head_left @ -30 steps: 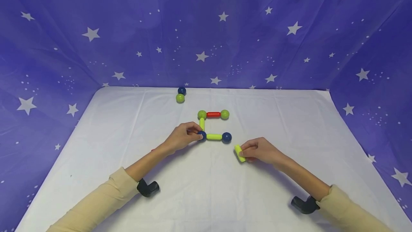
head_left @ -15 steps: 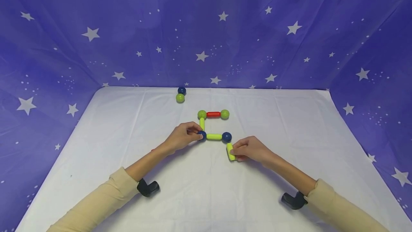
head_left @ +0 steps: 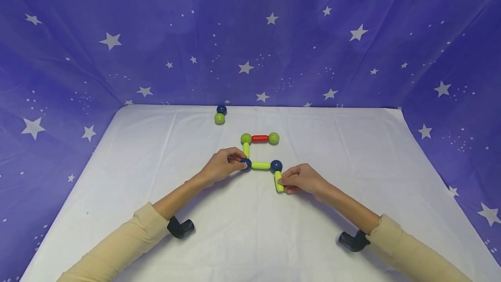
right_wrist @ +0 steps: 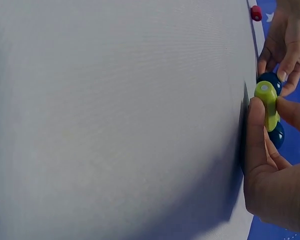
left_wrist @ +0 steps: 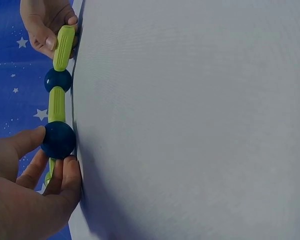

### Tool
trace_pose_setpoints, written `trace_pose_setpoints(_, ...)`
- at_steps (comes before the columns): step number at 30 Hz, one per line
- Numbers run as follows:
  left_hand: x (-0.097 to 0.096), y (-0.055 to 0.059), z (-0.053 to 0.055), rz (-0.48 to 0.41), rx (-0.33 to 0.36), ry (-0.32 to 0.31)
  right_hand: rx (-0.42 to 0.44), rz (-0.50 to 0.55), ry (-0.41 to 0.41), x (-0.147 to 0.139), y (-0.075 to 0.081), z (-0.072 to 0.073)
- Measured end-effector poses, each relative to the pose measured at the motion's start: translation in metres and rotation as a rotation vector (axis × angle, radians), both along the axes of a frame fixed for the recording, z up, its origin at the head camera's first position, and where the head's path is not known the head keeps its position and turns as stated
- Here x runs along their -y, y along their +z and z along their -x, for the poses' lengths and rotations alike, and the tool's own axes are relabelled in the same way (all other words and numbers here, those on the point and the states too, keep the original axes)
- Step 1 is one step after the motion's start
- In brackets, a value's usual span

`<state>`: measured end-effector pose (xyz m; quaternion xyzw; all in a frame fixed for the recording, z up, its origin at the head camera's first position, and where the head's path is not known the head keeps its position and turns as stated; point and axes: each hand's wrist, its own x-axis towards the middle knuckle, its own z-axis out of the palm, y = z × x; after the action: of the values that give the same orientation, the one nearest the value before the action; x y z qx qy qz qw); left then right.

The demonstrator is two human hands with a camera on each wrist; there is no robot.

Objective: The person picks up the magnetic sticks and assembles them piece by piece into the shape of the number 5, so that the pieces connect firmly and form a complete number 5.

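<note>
My left hand (head_left: 224, 166) pinches a dark blue ball (left_wrist: 59, 140) at the corner of a figure of rods and balls. From that ball a yellow-green rod (head_left: 260, 166) runs right to a second blue ball (head_left: 276, 166). Another yellow-green rod (head_left: 246, 150) leads away to a green ball (head_left: 246, 138), joined by a red rod (head_left: 260, 138) to a further green ball (head_left: 274, 138). Between thumb and fingers, my right hand (head_left: 305, 180) holds a yellow-green rod (right_wrist: 266, 105), its far end against the second blue ball.
Behind the figure, a loose blue ball (head_left: 221, 109) and a green ball (head_left: 219, 119) sit together near the back edge of the white-covered table (head_left: 336, 129). A red piece (right_wrist: 256, 13) lies beyond the left hand in the right wrist view. Starry blue cloth (head_left: 188, 38) surrounds the table.
My right hand has moved left with the yellow-green rod and brought its end to the second blue ball. The left hand has kept its hold on the corner ball.
</note>
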<state>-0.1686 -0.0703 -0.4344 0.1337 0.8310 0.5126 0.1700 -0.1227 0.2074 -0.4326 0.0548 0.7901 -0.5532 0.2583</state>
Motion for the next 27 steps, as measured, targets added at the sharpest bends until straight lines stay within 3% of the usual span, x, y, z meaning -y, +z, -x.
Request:
trace_pose_setpoints(6,-0.001,0.000,0.000,-0.003,-0.004,-0.002,-0.020,-0.068,0.063,-0.001,0.002,0.004)
trace_pose_setpoints(12,0.000,0.000,0.000,-0.003,0.000,0.000,-0.151,-0.197,0.073,-0.005,0.003,0.011)
trace_pose_setpoints(15,0.000,0.001,0.000,-0.002,0.001,0.002,-0.227,-0.174,0.087,-0.006,0.002,0.017)
trace_pose_setpoints(18,0.001,0.000,0.000,-0.007,0.000,0.003,-0.281,-0.163,0.151,-0.004,0.002,0.022)
trace_pose_setpoints(22,0.000,0.000,0.000,-0.014,0.000,0.004,-0.314,-0.185,0.212,-0.002,0.004,0.028)
trace_pose_setpoints(27,0.001,0.002,0.002,0.003,0.013,-0.008,-0.323,-0.188,0.225,-0.002,0.004,0.032)
